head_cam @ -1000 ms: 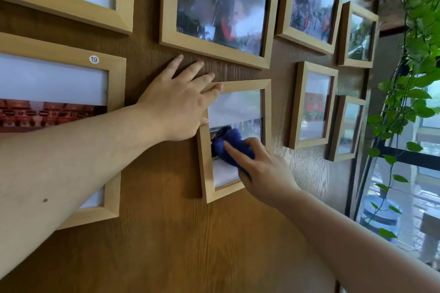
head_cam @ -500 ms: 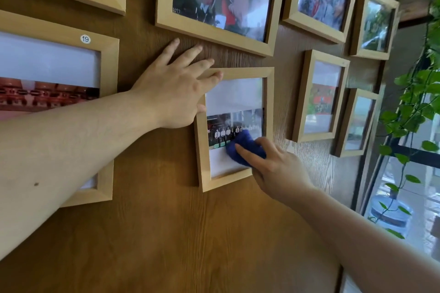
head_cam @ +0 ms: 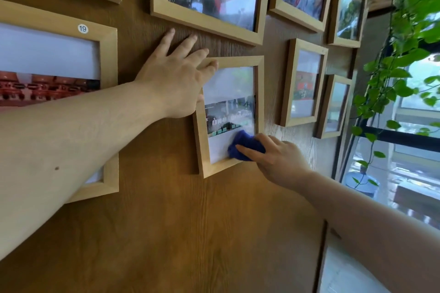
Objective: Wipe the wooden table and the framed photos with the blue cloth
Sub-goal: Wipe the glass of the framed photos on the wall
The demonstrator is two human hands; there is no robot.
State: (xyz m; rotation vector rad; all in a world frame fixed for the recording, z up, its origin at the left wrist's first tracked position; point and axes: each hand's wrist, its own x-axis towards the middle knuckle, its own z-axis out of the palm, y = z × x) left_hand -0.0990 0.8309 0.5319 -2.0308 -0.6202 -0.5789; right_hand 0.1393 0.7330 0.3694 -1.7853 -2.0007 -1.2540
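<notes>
Observed on wood-panelled wall (head_cam: 166,221): a small framed photo (head_cam: 203,150) in light wood, hung tilted, its top leaning rightward; glass reflective, a group picture faintly visible in the middle band, white mount above and below.

Left hand (head_cam: 173,81) laid flat and spread, fingers (head_cam: 183,45) extended on the panel above the frame, little finger and palm edge bearing on the frame's upper left corner; nothing grasped.

Right hand (head_cam: 277,159) pressed against the lower right of the same frame; blue cloth (head_cam: 245,144) bunched beneath index and thumb, pinned to the glass over the lower white mount, just inside the frame's bottom right corner; grip partly hidden by the cloth, fingers curled over it.

Noted nearby: a large frame (head_cam: 108,112) at left bearing a round sticker marked 19 (head_cam: 82,28); a wide frame (head_cam: 204,24) directly above the hands; two narrow frames (head_cam: 285,88) to the right, apart from the cloth; trailing green plant (head_cam: 409,38) at far right beside a window (head_cam: 416,150); upper pictures blurred, content not legible.
</notes>
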